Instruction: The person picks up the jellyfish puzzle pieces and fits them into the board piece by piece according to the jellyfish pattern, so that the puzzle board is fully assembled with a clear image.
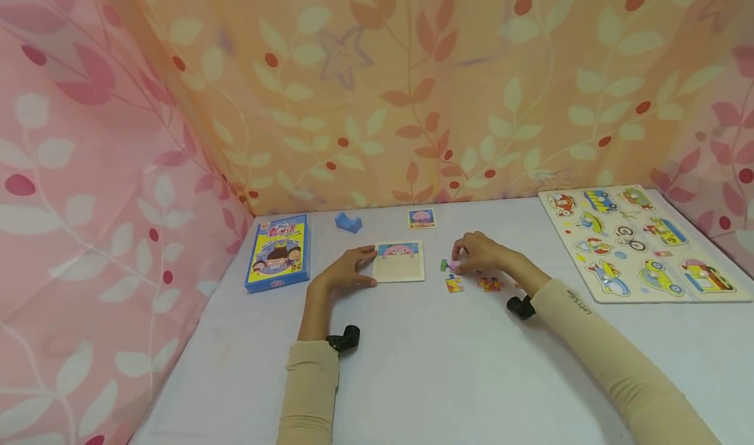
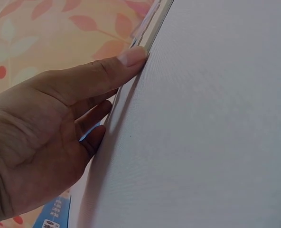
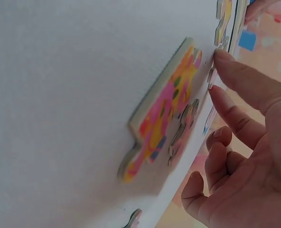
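Observation:
A square puzzle board [image 1: 399,271] lies mid-table, its top strip filled with a pink cartoon face and its lower part bare. My left hand [image 1: 347,267] holds the board's left side, thumb at the lower corner, other fingers higher up; in the left wrist view the thumb [image 2: 133,56] touches its edge. To the right, my right hand [image 1: 480,254] pinches a small puzzle piece [image 3: 211,76] between thumb and index finger, low over the table. Its picture is mostly hidden. Nearby lie an orange-yellow puzzle piece [image 1: 454,284] and a red-and-yellow piece [image 1: 489,284].
A small picture card [image 1: 421,219] lies behind the board, with a blue plastic stand [image 1: 348,222] left of it. A blue-and-yellow box [image 1: 279,254] is at the left. A large vehicle peg puzzle [image 1: 642,245] covers the right side. Patterned curtains [image 1: 412,91] close off the back and sides.

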The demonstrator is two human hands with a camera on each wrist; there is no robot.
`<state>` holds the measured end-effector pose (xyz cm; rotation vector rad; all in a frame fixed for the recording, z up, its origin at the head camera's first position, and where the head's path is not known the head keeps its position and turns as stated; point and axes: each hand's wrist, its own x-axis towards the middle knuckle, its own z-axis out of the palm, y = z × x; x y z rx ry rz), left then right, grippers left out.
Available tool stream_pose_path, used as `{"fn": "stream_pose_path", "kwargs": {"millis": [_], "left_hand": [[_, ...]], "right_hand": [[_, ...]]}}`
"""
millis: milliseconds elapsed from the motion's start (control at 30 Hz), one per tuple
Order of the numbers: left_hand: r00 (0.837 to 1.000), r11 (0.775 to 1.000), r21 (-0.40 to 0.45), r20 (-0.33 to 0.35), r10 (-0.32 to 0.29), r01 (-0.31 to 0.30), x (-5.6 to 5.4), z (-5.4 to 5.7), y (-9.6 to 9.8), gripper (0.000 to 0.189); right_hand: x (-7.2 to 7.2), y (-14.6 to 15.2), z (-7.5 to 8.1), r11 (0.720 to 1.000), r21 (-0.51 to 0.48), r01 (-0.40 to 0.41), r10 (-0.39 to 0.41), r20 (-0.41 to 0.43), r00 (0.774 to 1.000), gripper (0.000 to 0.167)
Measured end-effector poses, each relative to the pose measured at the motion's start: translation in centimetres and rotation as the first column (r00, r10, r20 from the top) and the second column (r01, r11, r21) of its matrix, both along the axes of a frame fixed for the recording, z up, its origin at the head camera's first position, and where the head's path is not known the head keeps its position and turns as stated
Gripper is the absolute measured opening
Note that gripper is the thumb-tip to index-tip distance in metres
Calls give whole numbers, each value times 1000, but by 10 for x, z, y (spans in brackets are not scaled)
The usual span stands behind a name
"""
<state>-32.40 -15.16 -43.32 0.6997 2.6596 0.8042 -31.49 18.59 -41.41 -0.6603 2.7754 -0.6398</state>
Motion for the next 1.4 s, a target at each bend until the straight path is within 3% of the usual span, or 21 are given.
{"fn": "stream_pose_path", "kwargs": {"millis": [233, 533, 767, 1033, 1400], "left_hand": [[999, 999, 27, 35, 30, -31, 2, -4, -5, 76], [1000, 998, 64, 7, -8, 7, 0, -6, -10, 76], [1000, 999, 47, 17, 10, -11, -2, -7, -10, 76], [1000, 998, 62, 13, 14, -15, -4, -5, -8, 77], [1000, 996, 88, 1, -11, 11, -7, -2, -6, 76]], "right_hand": [[2, -8, -2, 1000, 15, -21, 21, -22, 1000, 22], [0, -11, -3, 998, 28, -48, 49, -56, 997, 23], [-9, -28, 6, 993, -85, -77, 71, -70, 995, 23], [-24, -75, 8, 959, -221, -174, 168, -46, 985, 25], [-28, -122, 1, 982, -108, -153, 138, -140, 981, 22]]}}
